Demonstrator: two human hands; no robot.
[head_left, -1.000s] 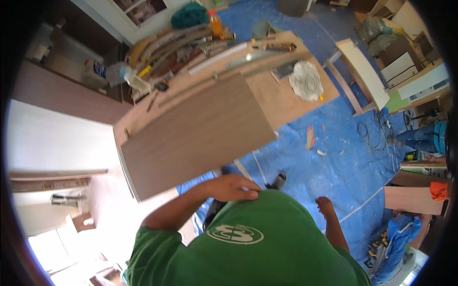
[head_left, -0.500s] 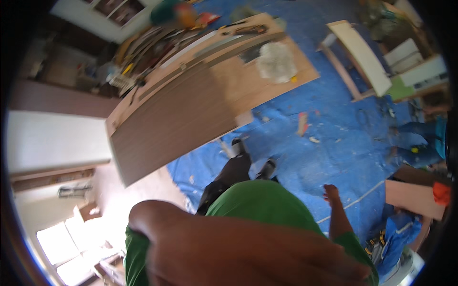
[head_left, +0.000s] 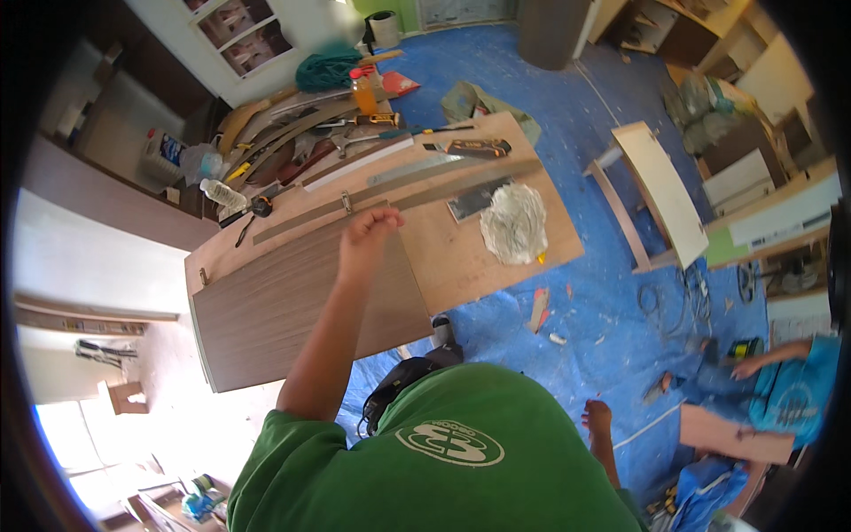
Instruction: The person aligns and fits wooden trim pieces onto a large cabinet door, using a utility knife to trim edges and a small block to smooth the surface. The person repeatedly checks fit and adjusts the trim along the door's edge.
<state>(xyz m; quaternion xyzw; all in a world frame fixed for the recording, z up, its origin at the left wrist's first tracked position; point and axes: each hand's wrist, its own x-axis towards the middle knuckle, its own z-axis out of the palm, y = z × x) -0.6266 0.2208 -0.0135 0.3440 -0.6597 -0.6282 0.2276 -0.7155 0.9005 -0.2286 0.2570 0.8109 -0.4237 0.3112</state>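
My left arm stretches out over a dark wood-grain panel (head_left: 301, 306) on the worktable. My left hand (head_left: 366, 232) hovers near the panel's far edge, its fingers curled in, and no held object shows. Low at my side hangs my right hand (head_left: 597, 415), above the blue floor sheet, fingers loosely apart and nothing in them. A small metal clip-like piece (head_left: 347, 203) sits on a narrow wood strip (head_left: 310, 213) just beyond my left hand. To its right on the table lie a crumpled whitish plastic bundle (head_left: 516, 223) and a flat grey plate (head_left: 470, 206).
At the table's far side lie a yellow-black utility knife (head_left: 479, 147), a hammer (head_left: 363, 138), curved strips and an orange bottle (head_left: 363, 91). A cabinet frame (head_left: 665, 191) stands right on the blue sheet (head_left: 505, 328). A person in blue (head_left: 789, 399) sits far right.
My left hand, large and blurred close before the camera earlier, has moved forward over the panel. The view has steadied and tilted to show more of the room beyond the table.
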